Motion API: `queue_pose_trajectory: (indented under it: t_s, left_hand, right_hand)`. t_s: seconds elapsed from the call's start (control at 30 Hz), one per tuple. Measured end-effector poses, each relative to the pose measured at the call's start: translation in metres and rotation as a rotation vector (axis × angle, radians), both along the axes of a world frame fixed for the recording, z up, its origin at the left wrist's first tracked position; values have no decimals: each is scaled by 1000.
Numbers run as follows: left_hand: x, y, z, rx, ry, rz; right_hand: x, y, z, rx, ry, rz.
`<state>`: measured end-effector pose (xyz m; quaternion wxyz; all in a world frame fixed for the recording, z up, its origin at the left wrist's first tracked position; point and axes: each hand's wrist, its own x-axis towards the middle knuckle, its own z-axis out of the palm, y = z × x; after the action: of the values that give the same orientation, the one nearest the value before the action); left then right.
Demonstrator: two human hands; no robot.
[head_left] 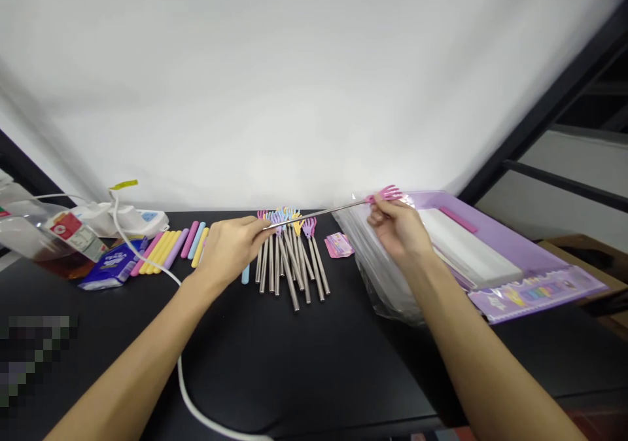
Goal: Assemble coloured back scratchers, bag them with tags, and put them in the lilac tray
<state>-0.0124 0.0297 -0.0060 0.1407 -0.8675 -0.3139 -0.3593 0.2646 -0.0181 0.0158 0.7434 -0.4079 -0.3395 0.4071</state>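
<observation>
My left hand point(230, 248) is closed round the handle end of a telescopic metal back scratcher point(318, 212), stretched out long between my hands. My right hand point(397, 228) pinches it just below its pink claw head point(387, 194). Under the rod lies a pile of collapsed scratchers point(289, 261) with metal shafts and pink, purple, blue and yellow claw heads. The scratcher is held a little above the black table point(304, 362).
Coloured foam grip sleeves point(169, 248) lie in a row at the left, beside a tissue pack point(110, 264), a white power strip point(130, 218) with its cable point(184, 388), and a plastic bottle point(44, 235). A clear bag stack point(377, 264), small pink cards point(338, 245) and a purple display box point(495, 251) sit right.
</observation>
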Motion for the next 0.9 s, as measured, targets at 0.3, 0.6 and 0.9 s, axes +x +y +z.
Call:
queue_pose_trajectory:
  t_s: [0.3,0.6,0.9]
  left_hand:
    - [16,-16,-5,100,49,-96]
    - [-1,2,-1,58,-6,88]
    - [4,-6,4,188,4,37]
  right_hand:
    - [-42,-7,-9,-78,-35,294]
    - [1,2,3,89,152,-235]
    - [-20,4,-9,14,137,-94]
